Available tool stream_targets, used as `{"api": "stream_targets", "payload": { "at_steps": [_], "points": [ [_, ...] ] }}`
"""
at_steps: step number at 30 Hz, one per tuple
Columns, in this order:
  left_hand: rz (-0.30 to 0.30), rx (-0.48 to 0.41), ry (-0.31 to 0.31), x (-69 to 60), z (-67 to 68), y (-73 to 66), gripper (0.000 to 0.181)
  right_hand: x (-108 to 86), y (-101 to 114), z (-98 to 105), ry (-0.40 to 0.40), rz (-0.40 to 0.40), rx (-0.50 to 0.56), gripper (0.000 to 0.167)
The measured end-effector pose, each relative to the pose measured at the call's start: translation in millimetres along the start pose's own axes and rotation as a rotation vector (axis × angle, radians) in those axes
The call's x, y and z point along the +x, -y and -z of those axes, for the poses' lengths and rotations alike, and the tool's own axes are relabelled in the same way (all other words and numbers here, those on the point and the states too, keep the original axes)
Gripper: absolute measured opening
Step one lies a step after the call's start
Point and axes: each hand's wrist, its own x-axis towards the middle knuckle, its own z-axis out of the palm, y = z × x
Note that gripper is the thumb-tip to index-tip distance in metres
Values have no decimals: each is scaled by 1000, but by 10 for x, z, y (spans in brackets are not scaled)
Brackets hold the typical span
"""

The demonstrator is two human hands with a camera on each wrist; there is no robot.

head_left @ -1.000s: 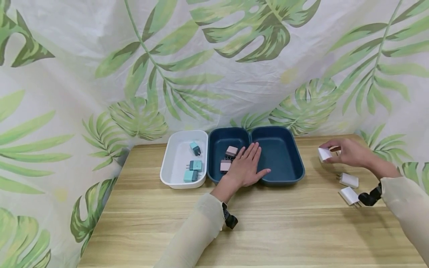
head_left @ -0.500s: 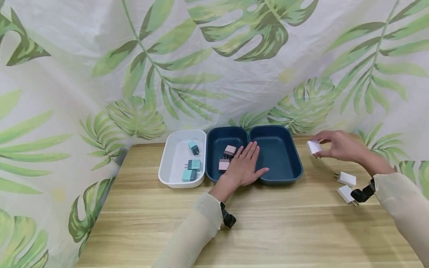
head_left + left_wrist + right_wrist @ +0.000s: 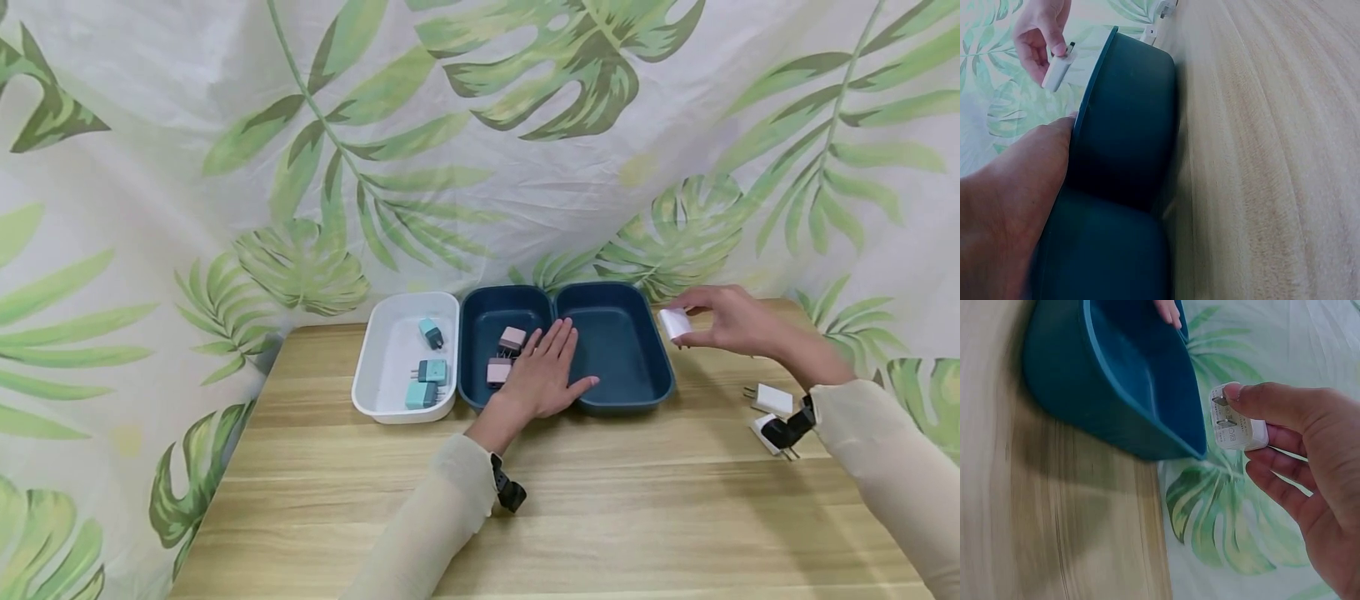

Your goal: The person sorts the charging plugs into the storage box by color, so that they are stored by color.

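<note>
Fingers straight and close together on the left hand (image 3: pixel 540 383), thumb spread out to the side, the palm laid over the spot where two dark blue trays meet. Over on the right hand (image 3: pixel 731 321), it's a pinch: thumb on one side, fingertips on the other, and a white charger (image 3: pixel 676 324) caught between them. That charger hangs in the air just outside the larger blue tray's right-hand rim, and the right wrist view gives us its two metal prongs and some small print around them.

Closest to us, pale sleeves (image 3: pixel 427 517) reach in over the wood-grain table (image 3: pixel 600 508), a black device (image 3: pixel 512 496) strapped at each wrist. Near the right wrist, two more white chargers (image 3: pixel 772 399) lie on the wood, one of them partly covered by that strapped device.

Further on, it's a row of trays! On the right, the larger blue tray (image 3: pixel 615 358); beside it, the smaller blue tray (image 3: pixel 491 317), with at least two pink chargers (image 3: pixel 499 372) in it, next to the left fingers. At the left end sits a white tray (image 3: pixel 386 358) with three teal chargers (image 3: pixel 432 371) inside.

Behind everything, a pale cloth (image 3: pixel 525 200) printed with green leaves fills the background.
</note>
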Motion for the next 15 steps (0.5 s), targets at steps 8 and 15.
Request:
{"api": "stream_targets", "payload": {
  "at_steps": [8, 15],
  "points": [
    [3, 5, -4, -13, 0, 3, 90, 159, 56, -116, 53, -37, 42, 46],
    [1, -14, 8, 12, -19, 10, 90, 309, 90, -189, 121, -86, 79, 45]
  ]
}}
